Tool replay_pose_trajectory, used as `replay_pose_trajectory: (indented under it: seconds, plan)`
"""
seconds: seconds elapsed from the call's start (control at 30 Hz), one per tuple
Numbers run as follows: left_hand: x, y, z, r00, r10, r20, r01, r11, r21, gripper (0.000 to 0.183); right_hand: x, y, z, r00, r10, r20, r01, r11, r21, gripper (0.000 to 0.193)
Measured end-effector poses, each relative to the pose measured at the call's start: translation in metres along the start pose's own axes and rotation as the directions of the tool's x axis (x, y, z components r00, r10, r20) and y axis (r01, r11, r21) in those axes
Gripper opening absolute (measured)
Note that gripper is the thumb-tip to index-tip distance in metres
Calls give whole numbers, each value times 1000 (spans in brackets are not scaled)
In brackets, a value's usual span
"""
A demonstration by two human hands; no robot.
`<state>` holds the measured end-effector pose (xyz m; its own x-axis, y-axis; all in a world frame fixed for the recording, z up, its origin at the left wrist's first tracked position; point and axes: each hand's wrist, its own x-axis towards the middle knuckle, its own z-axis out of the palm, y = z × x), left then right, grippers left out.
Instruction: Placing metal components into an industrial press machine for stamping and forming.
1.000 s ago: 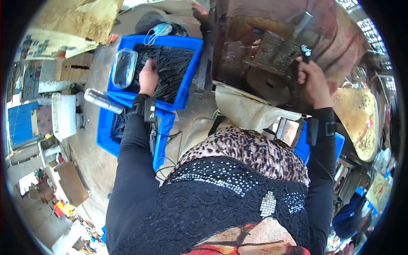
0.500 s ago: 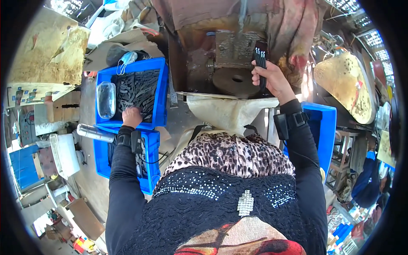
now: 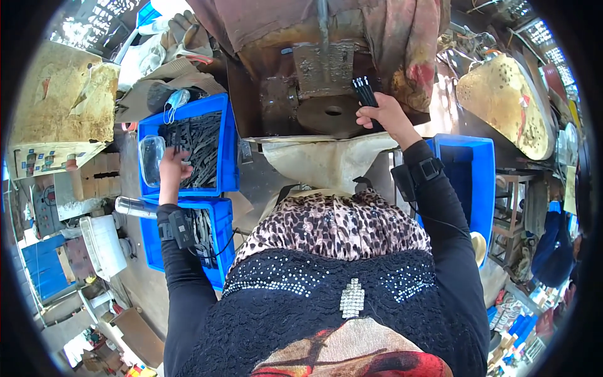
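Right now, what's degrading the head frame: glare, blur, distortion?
Head view: fisheye bends straight edges toward a black rim; the lattice at upper right is blown out; highlights sit on the clear container and metal bottle; dark strips in the upper left blue crate blend together; any slight blur on the left hand is hard to judge.

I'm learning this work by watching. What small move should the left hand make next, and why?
Perhaps lower the left hand to the dark strips: it appears poised above their blue bin, while the right hand grips a bundle of black pieces. Whether the left hand holds a strip is unclear.
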<state>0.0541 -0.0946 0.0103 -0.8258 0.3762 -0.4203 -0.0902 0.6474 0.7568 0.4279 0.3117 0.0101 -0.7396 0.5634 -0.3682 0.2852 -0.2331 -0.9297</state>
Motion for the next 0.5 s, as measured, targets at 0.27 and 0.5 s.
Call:
replay_pose_trajectory:
  seconds: [0.27,0.5]
  plan:
    - [-41,84,65,884,462,65,-425,855,-297,52,-2,1,6,999,27,19,-25,995,-98,9]
    - [-39,76,50,947,317,-42,-302,841,-449,53,-4,4,11,998,-31,-62,22,989,-143,13]
